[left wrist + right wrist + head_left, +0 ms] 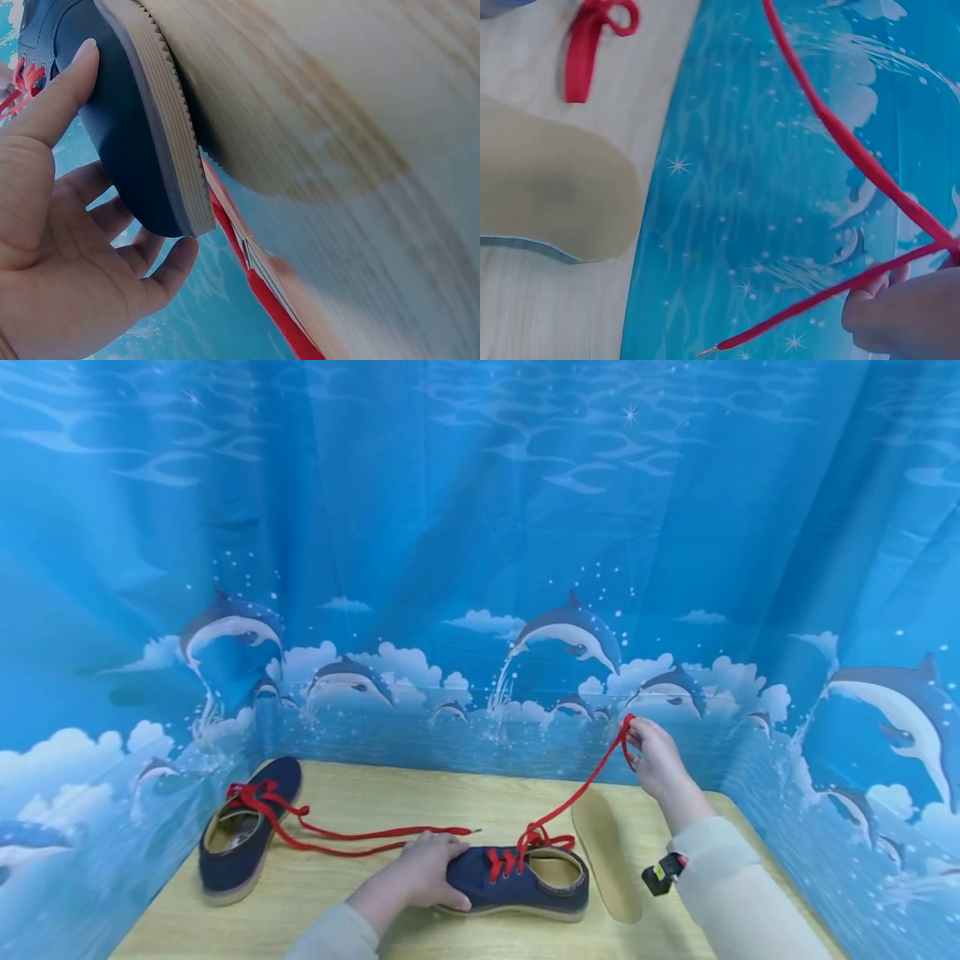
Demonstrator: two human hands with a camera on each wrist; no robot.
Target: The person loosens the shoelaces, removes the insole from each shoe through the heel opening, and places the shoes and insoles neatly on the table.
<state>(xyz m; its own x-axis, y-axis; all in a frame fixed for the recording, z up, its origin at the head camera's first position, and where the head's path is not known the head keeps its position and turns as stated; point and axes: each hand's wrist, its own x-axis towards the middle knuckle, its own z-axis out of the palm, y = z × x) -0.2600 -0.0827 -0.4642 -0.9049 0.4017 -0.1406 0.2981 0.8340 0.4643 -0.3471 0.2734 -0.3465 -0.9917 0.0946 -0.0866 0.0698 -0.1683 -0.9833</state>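
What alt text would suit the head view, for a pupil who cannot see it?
A person's left hand grips the toe of a navy shoe on a wooden table, while the right hand holds up its red lace. A second red-laced shoe rests at the left, a tan insole at the right, before a blue dolphin-print curtain.

Shoes [517, 889] and insole [607, 856] on table [390, 797].

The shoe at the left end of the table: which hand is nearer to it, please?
Left. The left hand holds the other shoe by its toe, to the right of the left-end shoe; the right hand is farther right, raised, holding a red lace.
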